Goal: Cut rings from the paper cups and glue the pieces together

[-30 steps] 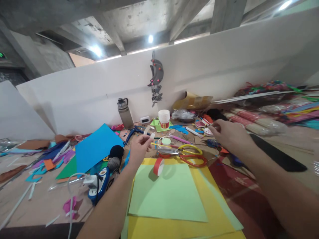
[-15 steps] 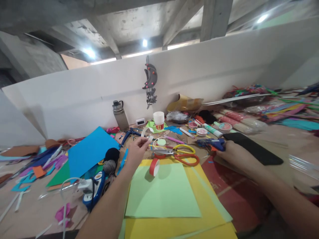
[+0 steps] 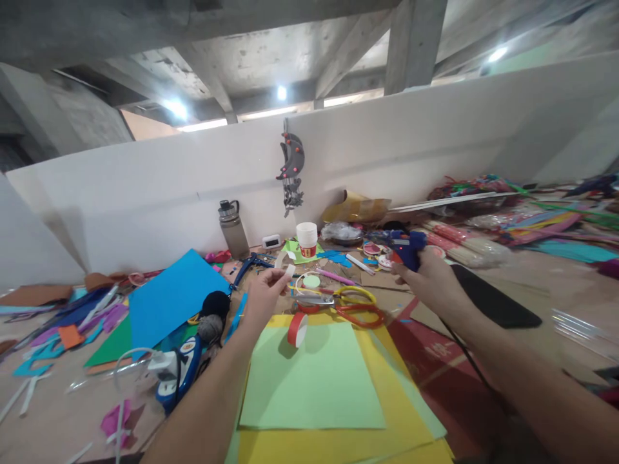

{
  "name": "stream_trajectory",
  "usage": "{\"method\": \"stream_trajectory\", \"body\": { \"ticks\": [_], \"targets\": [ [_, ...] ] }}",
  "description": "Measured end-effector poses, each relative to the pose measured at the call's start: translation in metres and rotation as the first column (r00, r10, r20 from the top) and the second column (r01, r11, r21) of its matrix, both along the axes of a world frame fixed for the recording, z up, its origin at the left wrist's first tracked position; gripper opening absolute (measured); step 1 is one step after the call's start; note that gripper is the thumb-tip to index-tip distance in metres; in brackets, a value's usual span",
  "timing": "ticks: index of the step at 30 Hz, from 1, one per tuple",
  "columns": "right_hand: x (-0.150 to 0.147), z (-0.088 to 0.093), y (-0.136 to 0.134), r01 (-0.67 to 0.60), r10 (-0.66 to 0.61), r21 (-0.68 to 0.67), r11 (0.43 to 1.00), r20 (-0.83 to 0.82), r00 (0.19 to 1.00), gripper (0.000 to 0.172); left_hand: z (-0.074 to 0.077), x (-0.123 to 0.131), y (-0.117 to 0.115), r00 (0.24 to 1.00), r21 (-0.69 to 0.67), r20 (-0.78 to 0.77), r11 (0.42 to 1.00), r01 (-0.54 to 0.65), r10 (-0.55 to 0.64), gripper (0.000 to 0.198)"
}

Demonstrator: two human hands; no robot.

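My left hand (image 3: pixel 268 293) pinches a curled white paper strip (image 3: pixel 285 259) above the near side of the table. In my right hand (image 3: pixel 432 277) is a blue hot glue gun (image 3: pixel 409 248), raised over the table with its nozzle pointing left. Between the hands lie scissors (image 3: pixel 338 301) with one yellow and one red handle. Below them a red and white paper ring (image 3: pixel 297 330) stands on a light green sheet (image 3: pixel 314 380), which rests on yellow sheets (image 3: pixel 396 425).
On the left are a blue sheet (image 3: pixel 176 299), a black pompom (image 3: pixel 216 304) and a blue-and-white power strip (image 3: pixel 178 374). Farther back stand a grey bottle (image 3: pixel 234 232) and stacked paper cups (image 3: pixel 306 238). A black flat object (image 3: pixel 498 296) lies on the right.
My right hand has lifted the glue gun off to the upper left, and its cord now shows under my forearm. My left hand stays nearly in place with the strip.
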State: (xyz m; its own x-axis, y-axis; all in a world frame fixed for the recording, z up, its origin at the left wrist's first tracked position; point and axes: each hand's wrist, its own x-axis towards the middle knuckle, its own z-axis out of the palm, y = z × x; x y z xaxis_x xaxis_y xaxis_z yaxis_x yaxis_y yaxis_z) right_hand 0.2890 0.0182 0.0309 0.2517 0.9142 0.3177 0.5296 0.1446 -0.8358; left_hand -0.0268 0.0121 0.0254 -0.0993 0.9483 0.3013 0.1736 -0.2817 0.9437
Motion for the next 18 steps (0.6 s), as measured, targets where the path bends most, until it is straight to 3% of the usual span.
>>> {"method": "stream_trajectory", "body": {
  "ticks": [4, 7, 13, 18],
  "targets": [
    [-0.045, 0.02, -0.001, -0.286, 0.317, 0.157, 0.945, -0.241, 0.917, 0.021, 0.007, 0.003, 0.009, 0.994, -0.012, 0.102, 1.0, 0.023, -0.022, 0.029],
    [-0.07, 0.023, -0.004, -0.365, 0.395, 0.163, 0.917, -0.238, 0.887, 0.024, 0.006, 0.005, 0.014, 0.987, -0.025, 0.162, 0.999, 0.023, -0.019, 0.028],
    [-0.093, 0.001, -0.009, -0.482, 0.489, 0.086, 0.872, -0.183, 0.853, 0.026, -0.007, 0.006, 0.013, 0.962, -0.068, 0.274, 0.998, 0.015, 0.004, 0.029],
    [-0.094, -0.018, -0.005, -0.504, 0.508, 0.066, 0.861, -0.088, 0.857, 0.029, -0.003, 0.009, 0.006, 0.953, -0.077, 0.302, 0.996, 0.052, -0.027, 0.031]
  ]
}}
